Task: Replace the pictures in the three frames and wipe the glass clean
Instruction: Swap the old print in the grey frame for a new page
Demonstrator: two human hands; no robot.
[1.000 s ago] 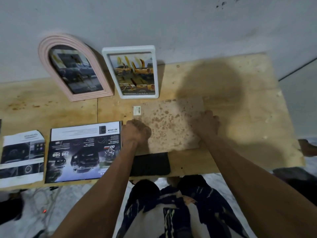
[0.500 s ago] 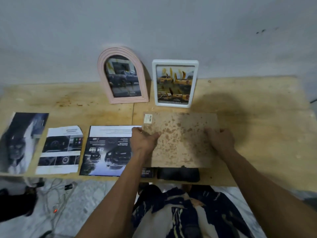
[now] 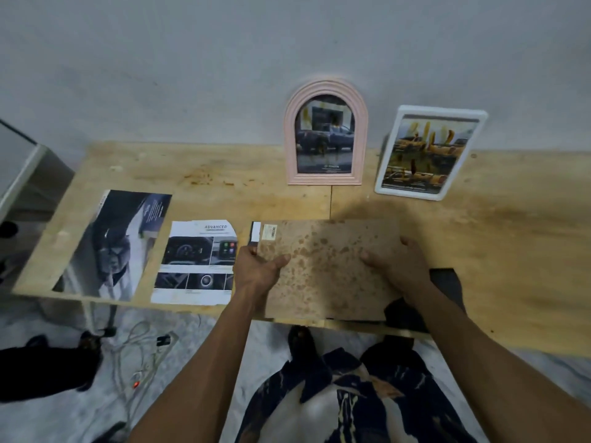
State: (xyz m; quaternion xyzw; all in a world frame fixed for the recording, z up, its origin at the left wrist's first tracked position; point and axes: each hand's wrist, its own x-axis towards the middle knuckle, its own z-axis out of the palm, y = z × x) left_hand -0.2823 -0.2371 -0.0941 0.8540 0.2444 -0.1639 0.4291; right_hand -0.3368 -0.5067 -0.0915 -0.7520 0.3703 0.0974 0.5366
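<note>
I hold a brown speckled backing board (image 3: 326, 270) flat over the wooden table's (image 3: 511, 251) front edge. My left hand (image 3: 256, 273) grips its left edge, thumb on top. My right hand (image 3: 399, 266) grips the right edge. A white sliver of a printed picture (image 3: 255, 231) shows under the board's far left corner. A black flat object (image 3: 444, 279) pokes out from under the board on the right. Against the wall lean a pink arched frame (image 3: 289, 139) with a dark truck picture and a white frame (image 3: 409, 194) with a yellow car picture.
Two loose prints lie left of the board: a dashboard sheet (image 3: 195, 263) and a grey picture (image 3: 118, 244) near the table's left end. A pale cabinet edge (image 3: 19, 167) stands beyond. Cables (image 3: 140, 356) lie on the floor below.
Both hands have slid the board left, so it now covers the dark car print that lay beside it. My view has swung left, bringing the grey picture and the table's left end into sight.
</note>
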